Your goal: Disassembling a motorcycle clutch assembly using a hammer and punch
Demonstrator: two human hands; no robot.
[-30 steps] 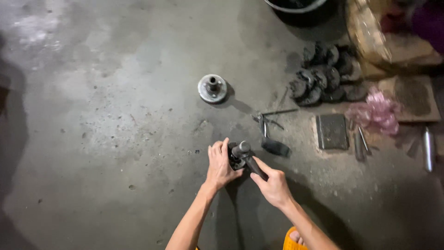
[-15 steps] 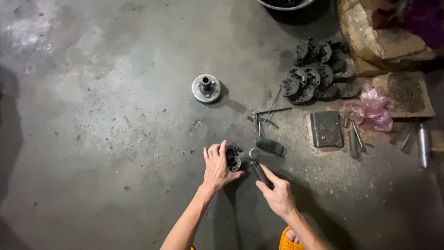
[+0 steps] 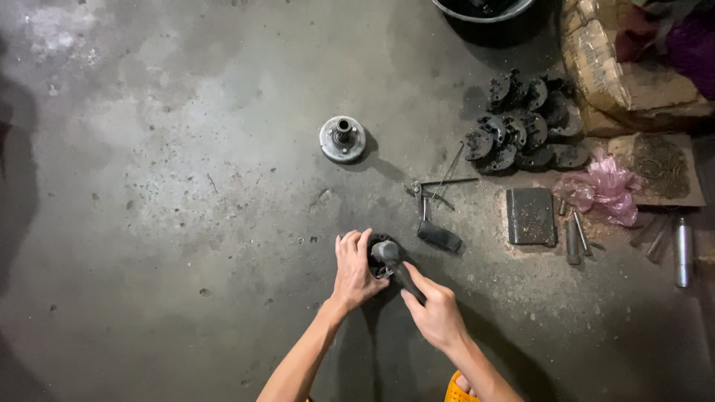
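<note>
Two hands meet over one dark round part (image 3: 378,257) on the concrete floor (image 3: 186,186), low and a little right of the middle of what we see. Our left hand (image 3: 353,268) curls around the part's left side, fingers closed on it. Our right hand (image 3: 436,313) is closed around the dark handle of a hammer (image 3: 398,269), whose head sits on top of the part.

Just beyond, to the right, a small black block (image 3: 439,237) lies on the floor, with pliers (image 3: 423,195) and thin rods (image 3: 450,177) beside it. Farther up sits a round metal hub (image 3: 342,139), well apart from our hands. Toward the floor's right edge we see a heap of dark gears (image 3: 521,126), a flat dark plate (image 3: 531,216), a pink bag (image 3: 603,186), punches (image 3: 575,237) and a metal cylinder (image 3: 682,249). A basin rim (image 3: 484,11) shows at the top edge, with sacks (image 3: 618,67) in the top right corner.
</note>
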